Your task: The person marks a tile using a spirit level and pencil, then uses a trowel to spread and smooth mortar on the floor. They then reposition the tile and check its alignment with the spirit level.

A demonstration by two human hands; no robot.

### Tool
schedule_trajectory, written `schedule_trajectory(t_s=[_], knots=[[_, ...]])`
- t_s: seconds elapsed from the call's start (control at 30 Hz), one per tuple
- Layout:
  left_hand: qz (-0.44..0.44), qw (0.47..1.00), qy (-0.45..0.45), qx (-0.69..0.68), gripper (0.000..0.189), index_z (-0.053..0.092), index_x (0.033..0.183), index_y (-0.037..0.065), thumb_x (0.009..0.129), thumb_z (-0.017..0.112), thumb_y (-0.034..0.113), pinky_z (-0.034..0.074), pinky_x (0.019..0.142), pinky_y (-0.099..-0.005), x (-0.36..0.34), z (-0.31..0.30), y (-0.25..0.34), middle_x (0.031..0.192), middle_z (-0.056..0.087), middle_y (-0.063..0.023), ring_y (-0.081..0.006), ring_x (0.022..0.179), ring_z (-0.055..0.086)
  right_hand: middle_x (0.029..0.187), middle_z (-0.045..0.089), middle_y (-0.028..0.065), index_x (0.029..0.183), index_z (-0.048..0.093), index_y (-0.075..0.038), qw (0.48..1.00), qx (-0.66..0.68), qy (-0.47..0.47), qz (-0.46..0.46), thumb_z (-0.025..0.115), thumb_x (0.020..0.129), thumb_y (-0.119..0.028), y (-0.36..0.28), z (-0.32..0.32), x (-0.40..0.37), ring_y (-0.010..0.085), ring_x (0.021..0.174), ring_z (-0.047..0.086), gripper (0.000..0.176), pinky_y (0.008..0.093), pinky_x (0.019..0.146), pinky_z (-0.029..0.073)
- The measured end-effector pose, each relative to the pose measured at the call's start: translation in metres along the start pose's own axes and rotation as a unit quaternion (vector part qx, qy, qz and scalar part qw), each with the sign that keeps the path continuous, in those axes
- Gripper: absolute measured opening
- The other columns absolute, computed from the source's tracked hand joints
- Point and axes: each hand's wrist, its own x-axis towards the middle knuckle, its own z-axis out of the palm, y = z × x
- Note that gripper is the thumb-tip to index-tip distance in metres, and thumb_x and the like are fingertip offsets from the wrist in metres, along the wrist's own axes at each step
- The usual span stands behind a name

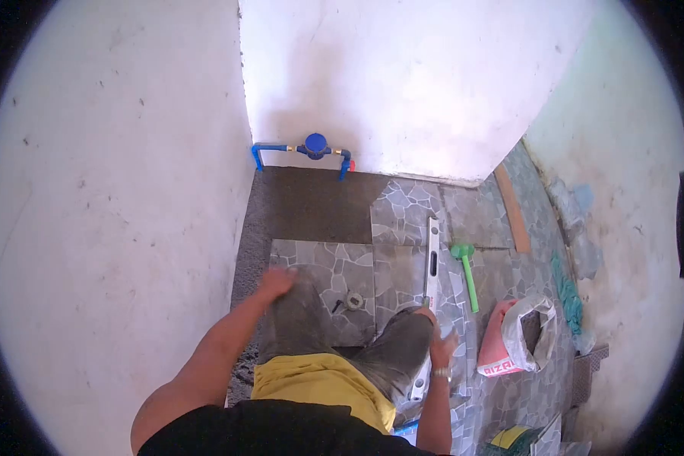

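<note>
My left hand (280, 281) is at my left knee, over the stone-patterned floor tile (323, 262). Its fingers are blurred and I cannot make out their shape. Beside my right knee, my right hand (442, 349) has its fingers apart and nothing visible in it; a watch (441, 372) is on that wrist. The hand is close to a long spirit level (433, 258) lying on the tiles, partly hidden by my right leg. Between my knees, a small round grey object (353, 300) lies on the tile with a small black piece (337, 306) beside it.
Ahead, a blue water meter with pipes (315, 144) stands against the wall above dark wet mortar (319, 205). To the right are a green mallet (466, 273), an open sack of grey powder (513, 334), a wooden strip (512, 209) and teal cloth (566, 296). Walls rise on both sides.
</note>
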Motion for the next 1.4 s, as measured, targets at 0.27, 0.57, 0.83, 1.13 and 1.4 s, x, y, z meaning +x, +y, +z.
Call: schedule_trajectory(t_s=[0.27, 0.57, 0.83, 1.13, 1.4], knots=[[0.272, 0.907, -0.284, 0.15, 0.053, 0.064, 0.127, 0.014, 0.088, 0.059, 0.049, 0.031, 0.107, -0.0599, -0.16, 0.029, 0.155, 0.125, 0.064, -0.0165, -0.0349, 0.121, 0.057, 0.124, 0.057, 0.0292, 0.124, 0.058, 0.0, 0.956, 0.16, -0.108, -0.221, 0.068, 0.085, -0.037, -0.054, -0.015, 0.02, 0.046, 0.118, 0.053, 0.055, 0.0473, 0.106, 0.038], [0.306, 0.858, -0.325, -0.253, 0.051, 0.061, 0.126, 0.008, 0.093, 0.058, 0.047, 0.05, 0.087, -0.0417, -0.143, 0.104, 0.172, 0.115, 0.066, -0.0114, -0.0214, 0.101, 0.064, 0.126, 0.055, 0.033, 0.127, 0.051, 0.01, 0.984, 0.008, -0.152, 0.091, 0.068, 0.079, -0.055, -0.059, 0.012, 0.024, 0.0484, 0.122, 0.051, 0.082, 0.0489, 0.106, 0.038], [0.027, 0.818, -0.46, -0.344, 0.064, 0.045, 0.144, 0.013, 0.094, 0.057, 0.053, 0.05, 0.087, -0.0483, -0.13, 0.087, 0.161, 0.13, 0.058, -0.0157, -0.0302, 0.114, 0.058, 0.131, 0.054, 0.0338, 0.135, 0.044, 0.014, 0.936, 0.101, -0.332, 0.061, 0.066, 0.082, -0.062, -0.049, -0.036, -0.019, 0.0403, 0.128, 0.051, 0.095, 0.0411, 0.105, 0.041], [0.206, 0.828, -0.462, -0.242, 0.102, 0.041, 0.141, -0.009, 0.079, 0.066, 0.069, 0.04, 0.106, -0.0375, -0.139, 0.156, 0.169, 0.14, 0.051, -0.0219, -0.0288, 0.125, 0.052, 0.118, 0.061, 0.0341, 0.146, 0.011, 0.012, 0.964, 0.096, -0.242, 0.049, 0.08, 0.074, -0.051, -0.049, -0.028, -0.084, 0.0429, 0.111, 0.062, 0.118, 0.043, 0.094, 0.049], [0.245, 0.851, -0.423, -0.194, 0.083, 0.057, 0.13, -0.001, 0.079, 0.069, 0.064, 0.046, 0.096, -0.0402, -0.144, 0.078, 0.18, 0.127, 0.061, -0.0202, -0.0286, 0.115, 0.059, 0.131, 0.052, 0.0353, 0.147, 0.024, 0.006, 0.975, 0.087, -0.168, 0.117, 0.083, 0.07, -0.045, -0.081, -0.043, -0.099, 0.0453, 0.122, 0.053, 0.11, 0.0455, 0.102, 0.043]])
